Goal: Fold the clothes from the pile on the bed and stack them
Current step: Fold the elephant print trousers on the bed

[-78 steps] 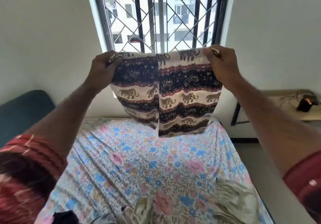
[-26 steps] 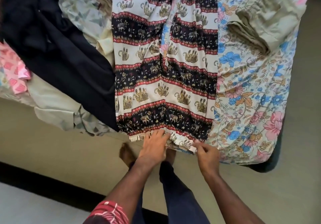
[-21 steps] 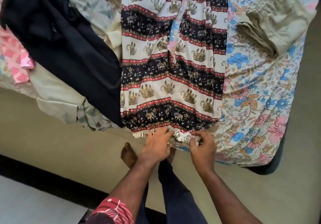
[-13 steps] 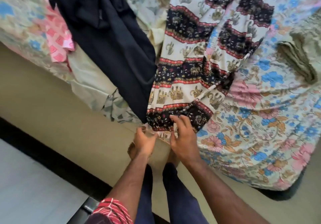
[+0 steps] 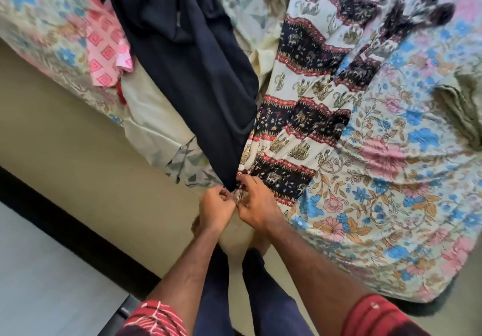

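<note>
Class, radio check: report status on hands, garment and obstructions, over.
Left hand and right hand both pinching the elephant-print pants at the near hem. Pants half-folded lengthwise on bed. Black garment overlaps their left edge.

— How many hands are seen, and how many garments?

— Two hands are counted: the left hand (image 5: 215,208) and the right hand (image 5: 257,203). One elephant-print garment (image 5: 300,116) is pinched at the fingers (image 5: 243,179); one dark garment (image 5: 193,74) and one pink checked piece (image 5: 107,51) are counted beyond them.
</note>
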`<move>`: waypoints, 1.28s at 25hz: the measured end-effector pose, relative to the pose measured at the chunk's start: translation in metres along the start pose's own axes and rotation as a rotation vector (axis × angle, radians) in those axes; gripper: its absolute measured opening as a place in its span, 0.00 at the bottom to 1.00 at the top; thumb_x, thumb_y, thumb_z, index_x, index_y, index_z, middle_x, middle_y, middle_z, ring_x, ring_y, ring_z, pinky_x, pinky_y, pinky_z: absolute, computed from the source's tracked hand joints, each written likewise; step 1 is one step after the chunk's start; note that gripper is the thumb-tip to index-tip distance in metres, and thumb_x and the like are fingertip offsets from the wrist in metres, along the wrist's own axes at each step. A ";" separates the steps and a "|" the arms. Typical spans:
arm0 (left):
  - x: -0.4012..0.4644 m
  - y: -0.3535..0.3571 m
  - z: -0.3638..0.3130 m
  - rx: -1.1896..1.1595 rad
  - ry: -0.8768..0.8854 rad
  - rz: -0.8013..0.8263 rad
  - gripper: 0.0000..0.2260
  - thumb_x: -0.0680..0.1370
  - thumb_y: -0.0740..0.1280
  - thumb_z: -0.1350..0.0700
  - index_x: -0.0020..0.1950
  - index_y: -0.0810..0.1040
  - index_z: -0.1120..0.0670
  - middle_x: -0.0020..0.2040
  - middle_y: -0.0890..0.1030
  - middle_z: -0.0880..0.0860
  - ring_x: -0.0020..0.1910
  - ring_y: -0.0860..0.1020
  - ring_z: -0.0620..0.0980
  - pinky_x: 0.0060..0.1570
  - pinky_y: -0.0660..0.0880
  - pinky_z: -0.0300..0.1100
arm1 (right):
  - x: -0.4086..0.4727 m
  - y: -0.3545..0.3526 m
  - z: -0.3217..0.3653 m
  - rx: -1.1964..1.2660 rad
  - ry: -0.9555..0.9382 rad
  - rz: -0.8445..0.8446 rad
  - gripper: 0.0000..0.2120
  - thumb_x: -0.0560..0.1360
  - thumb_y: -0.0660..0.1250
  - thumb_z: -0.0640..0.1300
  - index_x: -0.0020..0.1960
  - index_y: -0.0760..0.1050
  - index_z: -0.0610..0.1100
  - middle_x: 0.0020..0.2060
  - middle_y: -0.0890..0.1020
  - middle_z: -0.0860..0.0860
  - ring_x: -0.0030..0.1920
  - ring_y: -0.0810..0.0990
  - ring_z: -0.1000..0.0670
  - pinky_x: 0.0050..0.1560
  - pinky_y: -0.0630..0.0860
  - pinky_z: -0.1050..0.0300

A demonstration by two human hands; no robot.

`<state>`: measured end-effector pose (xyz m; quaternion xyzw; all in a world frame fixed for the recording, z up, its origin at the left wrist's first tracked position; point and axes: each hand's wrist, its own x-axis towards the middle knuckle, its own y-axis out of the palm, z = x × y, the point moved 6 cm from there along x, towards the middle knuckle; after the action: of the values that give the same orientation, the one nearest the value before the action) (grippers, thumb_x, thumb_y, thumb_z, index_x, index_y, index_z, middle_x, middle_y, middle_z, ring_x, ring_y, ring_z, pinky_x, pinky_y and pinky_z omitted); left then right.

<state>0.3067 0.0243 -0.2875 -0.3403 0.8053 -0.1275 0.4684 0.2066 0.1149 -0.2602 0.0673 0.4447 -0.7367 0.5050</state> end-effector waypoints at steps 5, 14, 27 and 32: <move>0.004 -0.014 -0.091 0.098 0.275 0.079 0.04 0.77 0.72 0.55 0.43 0.79 0.51 0.36 0.82 0.46 0.38 0.80 0.45 0.40 0.77 0.41 | 0.015 -0.055 -0.003 0.078 0.053 -0.175 0.22 0.73 0.67 0.36 0.67 0.73 0.45 0.59 0.76 0.51 0.55 0.73 0.54 0.61 0.75 0.55; 0.057 0.028 -0.302 0.241 0.522 0.336 0.02 0.80 0.71 0.54 0.51 0.80 0.51 0.45 0.81 0.44 0.46 0.80 0.43 0.44 0.73 0.32 | 0.080 -0.229 -0.057 0.259 0.205 -0.465 0.18 0.79 0.64 0.37 0.68 0.74 0.46 0.62 0.73 0.53 0.53 0.76 0.53 0.56 0.73 0.57; 0.153 0.161 -0.509 0.235 0.591 0.498 0.08 0.83 0.67 0.56 0.61 0.80 0.54 0.56 0.82 0.51 0.53 0.79 0.47 0.54 0.77 0.43 | 0.208 -0.503 -0.210 0.313 0.383 -0.718 0.12 0.86 0.59 0.41 0.66 0.77 0.43 0.60 0.82 0.44 0.49 0.79 0.51 0.50 0.75 0.58; 0.180 0.204 -0.526 0.267 0.557 0.578 0.09 0.82 0.67 0.56 0.61 0.81 0.55 0.60 0.82 0.51 0.55 0.80 0.47 0.64 0.76 0.47 | 0.256 -0.556 -0.246 0.345 0.485 -0.697 0.15 0.86 0.57 0.43 0.71 0.74 0.49 0.63 0.81 0.43 0.30 0.69 0.57 0.25 0.66 0.67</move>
<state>-0.2830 -0.0053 -0.2362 0.0104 0.9398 -0.1813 0.2894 -0.4502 0.1701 -0.2207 0.1671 0.4171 -0.8888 0.0900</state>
